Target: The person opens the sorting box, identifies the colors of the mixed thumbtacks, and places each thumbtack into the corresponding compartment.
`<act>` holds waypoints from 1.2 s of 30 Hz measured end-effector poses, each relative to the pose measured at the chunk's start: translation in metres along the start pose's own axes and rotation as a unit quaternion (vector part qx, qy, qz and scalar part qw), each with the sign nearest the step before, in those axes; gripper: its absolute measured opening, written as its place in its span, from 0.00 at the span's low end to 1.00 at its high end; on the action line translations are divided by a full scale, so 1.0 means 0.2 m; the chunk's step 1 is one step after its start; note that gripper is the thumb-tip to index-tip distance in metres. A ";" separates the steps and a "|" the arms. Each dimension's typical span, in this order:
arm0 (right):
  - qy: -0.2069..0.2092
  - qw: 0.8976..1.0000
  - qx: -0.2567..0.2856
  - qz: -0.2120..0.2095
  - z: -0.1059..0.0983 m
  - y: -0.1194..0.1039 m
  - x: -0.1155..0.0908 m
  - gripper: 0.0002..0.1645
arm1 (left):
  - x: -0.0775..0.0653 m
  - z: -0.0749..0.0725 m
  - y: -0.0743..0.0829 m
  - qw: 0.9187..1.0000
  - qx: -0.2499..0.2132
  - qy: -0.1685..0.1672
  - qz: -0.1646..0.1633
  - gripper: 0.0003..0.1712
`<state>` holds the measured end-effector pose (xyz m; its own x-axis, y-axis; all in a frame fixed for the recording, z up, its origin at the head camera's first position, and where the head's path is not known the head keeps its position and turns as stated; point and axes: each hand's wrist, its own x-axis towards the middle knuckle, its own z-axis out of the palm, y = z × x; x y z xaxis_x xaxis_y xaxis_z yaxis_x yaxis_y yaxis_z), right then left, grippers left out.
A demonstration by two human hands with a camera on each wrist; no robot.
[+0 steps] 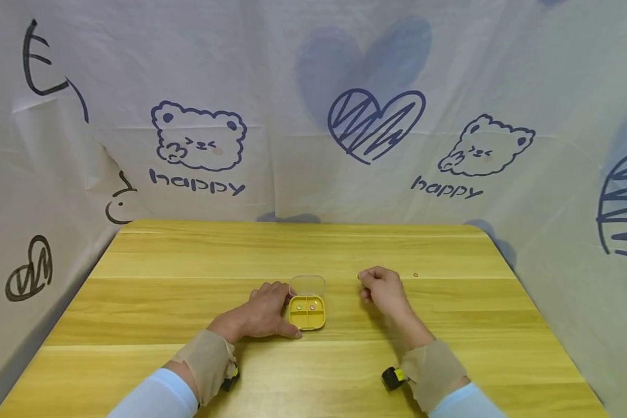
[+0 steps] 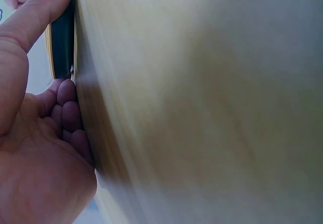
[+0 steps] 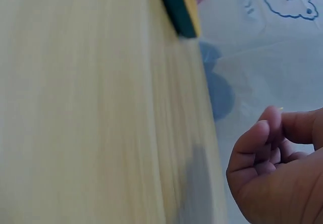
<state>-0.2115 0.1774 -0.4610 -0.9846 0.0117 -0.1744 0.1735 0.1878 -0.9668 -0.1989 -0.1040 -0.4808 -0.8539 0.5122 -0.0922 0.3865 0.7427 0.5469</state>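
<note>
A small yellow pill box [image 1: 307, 328] with four-way dividers lies on the table, its clear lid [image 1: 307, 284] flipped up at the back. My left hand [image 1: 263, 310] holds it from the left, thumb along the near edge and fingers by the far left corner. In the left wrist view the box's dark green side [image 2: 62, 45] shows between thumb and fingers. Two tiny round pieces sit in the two far compartments. To the right of the box, my right hand [image 1: 386, 289] pinches a tiny yellowish piece [image 3: 281, 108] between thumb and index fingertip.
A tiny reddish ring-like piece [image 1: 415, 274] lies on the wooden table [image 1: 449, 325], right of my right hand. White cloth [image 1: 292, 197] printed with bears and hearts hangs behind the table and along both sides.
</note>
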 end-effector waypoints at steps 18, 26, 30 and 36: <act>-0.097 0.900 0.413 0.103 0.08 0.03 -0.08 0.05 | 0.00 0.00 0.00 1.000 0.001 0.000 0.001 0.42; -0.124 0.852 0.492 0.126 0.09 0.05 -0.09 0.06 | 0.00 0.00 0.01 1.000 -0.003 -0.001 0.000 0.42; -0.132 0.841 0.508 0.128 0.10 0.06 -0.10 0.07 | 0.00 0.00 0.01 1.000 -0.003 0.000 0.000 0.42; -0.146 0.831 0.523 0.126 0.11 0.06 -0.12 0.08 | -0.01 -0.01 0.01 1.000 -0.003 -0.001 -0.001 0.43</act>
<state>-0.1857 0.1571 -0.4735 -0.8933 -0.3461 -0.2866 0.4477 -0.7412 -0.5002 -0.1975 -0.1038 -0.4789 -0.8543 0.5111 -0.0946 0.3826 0.7414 0.5513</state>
